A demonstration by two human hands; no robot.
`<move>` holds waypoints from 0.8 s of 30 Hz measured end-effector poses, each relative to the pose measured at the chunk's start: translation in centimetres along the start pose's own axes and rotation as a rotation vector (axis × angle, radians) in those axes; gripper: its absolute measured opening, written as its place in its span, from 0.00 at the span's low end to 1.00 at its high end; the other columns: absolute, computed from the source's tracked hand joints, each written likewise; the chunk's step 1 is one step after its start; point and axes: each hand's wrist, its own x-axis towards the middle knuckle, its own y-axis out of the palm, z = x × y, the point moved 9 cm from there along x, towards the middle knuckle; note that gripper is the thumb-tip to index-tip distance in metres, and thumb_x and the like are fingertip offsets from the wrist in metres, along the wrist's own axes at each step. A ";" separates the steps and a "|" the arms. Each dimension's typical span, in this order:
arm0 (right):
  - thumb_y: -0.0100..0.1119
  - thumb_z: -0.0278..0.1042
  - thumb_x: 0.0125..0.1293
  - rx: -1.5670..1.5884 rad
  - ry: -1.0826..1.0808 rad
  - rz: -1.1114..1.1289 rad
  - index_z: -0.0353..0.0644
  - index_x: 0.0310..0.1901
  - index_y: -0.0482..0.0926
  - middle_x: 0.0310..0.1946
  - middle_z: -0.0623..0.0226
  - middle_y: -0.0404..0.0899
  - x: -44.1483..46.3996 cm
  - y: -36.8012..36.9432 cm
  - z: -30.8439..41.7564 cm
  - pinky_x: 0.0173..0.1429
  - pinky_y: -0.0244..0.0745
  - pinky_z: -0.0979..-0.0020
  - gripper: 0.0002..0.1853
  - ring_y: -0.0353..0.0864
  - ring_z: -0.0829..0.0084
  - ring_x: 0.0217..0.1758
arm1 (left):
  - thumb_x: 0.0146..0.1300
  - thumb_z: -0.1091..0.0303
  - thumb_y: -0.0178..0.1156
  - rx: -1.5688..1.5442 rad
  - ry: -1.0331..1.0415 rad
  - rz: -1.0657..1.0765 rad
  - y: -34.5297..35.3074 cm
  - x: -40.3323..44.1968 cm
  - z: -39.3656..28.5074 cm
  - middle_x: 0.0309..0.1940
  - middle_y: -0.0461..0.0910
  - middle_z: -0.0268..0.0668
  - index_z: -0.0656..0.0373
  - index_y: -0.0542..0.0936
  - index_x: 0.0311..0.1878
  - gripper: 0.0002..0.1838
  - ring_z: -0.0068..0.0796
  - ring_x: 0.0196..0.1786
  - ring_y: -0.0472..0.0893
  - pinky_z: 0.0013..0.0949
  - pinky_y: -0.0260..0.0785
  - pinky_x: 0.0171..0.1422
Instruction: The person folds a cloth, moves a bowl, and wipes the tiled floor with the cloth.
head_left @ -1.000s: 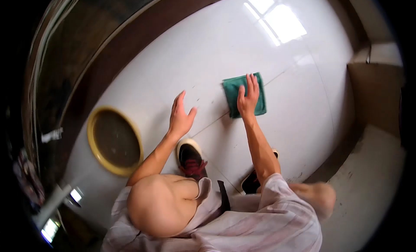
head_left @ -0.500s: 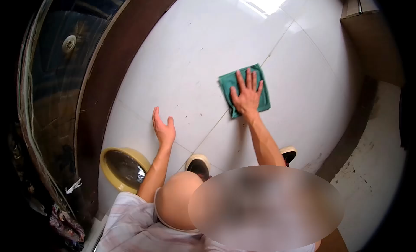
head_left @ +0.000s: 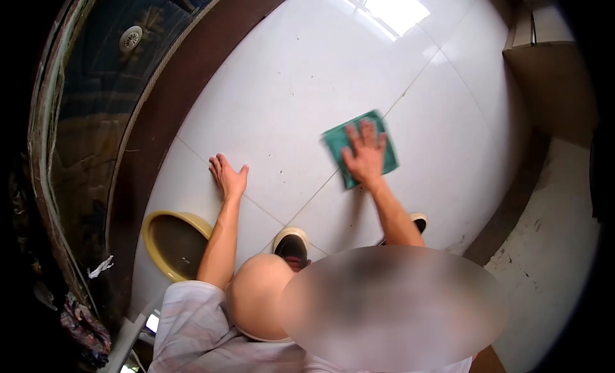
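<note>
Cloth (head_left: 336, 142), green and folded, lies on tile floor (head_left: 256, 104) under my right hand (head_left: 366, 158), fingers spread; likely soft and light, it suits a flat palm. My left hand (head_left: 227, 178), fingers loosely parted, is near the yellow basin (head_left: 148, 240).

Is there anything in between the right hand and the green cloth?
Nothing that I can see: the right hand is spread right on top of the cloth, though what's under the palm is hidden. The left hand and the basin are off to the left, not in between.
</note>
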 end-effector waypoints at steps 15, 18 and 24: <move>0.59 0.62 0.65 0.081 0.009 0.140 0.66 0.79 0.64 0.84 0.53 0.46 2.3 1.6 6.2 0.83 0.31 0.34 0.40 0.39 0.51 0.88 | 0.49 0.51 0.82 0.123 -0.029 0.089 -1.6 0.7 -0.5 0.77 0.59 0.63 0.70 0.63 0.76 0.57 0.65 0.77 0.63 0.50 0.63 0.79; 0.58 0.60 0.66 -0.004 0.220 -0.114 0.59 0.81 0.59 0.84 0.43 0.43 6.1 -2.0 -4.1 0.82 0.29 0.32 0.43 0.37 0.44 0.87 | 0.49 0.51 0.82 0.175 -0.053 0.036 -1.7 0.0 -1.5 0.77 0.60 0.63 0.71 0.64 0.75 0.56 0.64 0.77 0.63 0.50 0.62 0.79; 0.51 0.59 0.68 0.113 0.191 -0.023 0.53 0.82 0.56 0.84 0.44 0.43 9.2 2.7 9.2 0.82 0.27 0.29 0.43 0.34 0.42 0.87 | 0.48 0.50 0.82 0.203 -0.021 0.018 -1.0 0.7 -0.5 0.77 0.60 0.63 0.70 0.63 0.76 0.58 0.63 0.78 0.63 0.51 0.62 0.79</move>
